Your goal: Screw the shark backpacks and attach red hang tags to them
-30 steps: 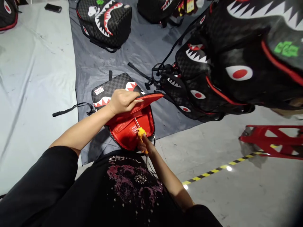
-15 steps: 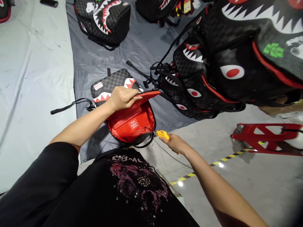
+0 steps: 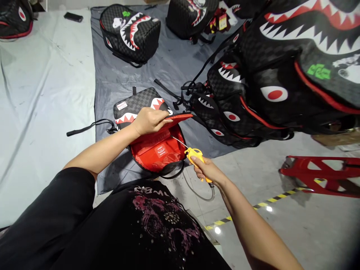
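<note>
A black checkered backpack [image 3: 146, 100] with a shark-mouth print lies on the grey sheet, its main compartment unzipped. Its red lining [image 3: 150, 159] shows, with a small label inside. My left hand [image 3: 152, 120] is closed on the edge of the backpack's flap and lifts it. In my right hand [image 3: 206, 168] is a yellow air blow gun [image 3: 194, 154], gripped by its handle. The gun's thin metal nozzle points up and left into the opening. From the handle's base a clear hose [image 3: 209, 197] loops down and back left.
Several similar backpacks [image 3: 274, 93] are piled at the right. Another backpack [image 3: 131, 33] stands farther back on the grey sheet [image 3: 108, 80]. A black phone [image 3: 73, 17] lies on the pale covering at left. A red metal frame [image 3: 323, 165] stands on the tiled floor beside yellow-black tape.
My right hand has turned the blow gun, so its nozzle now points up and left and more of the gun and hose shows. My left hand keeps hold of the flap.
</note>
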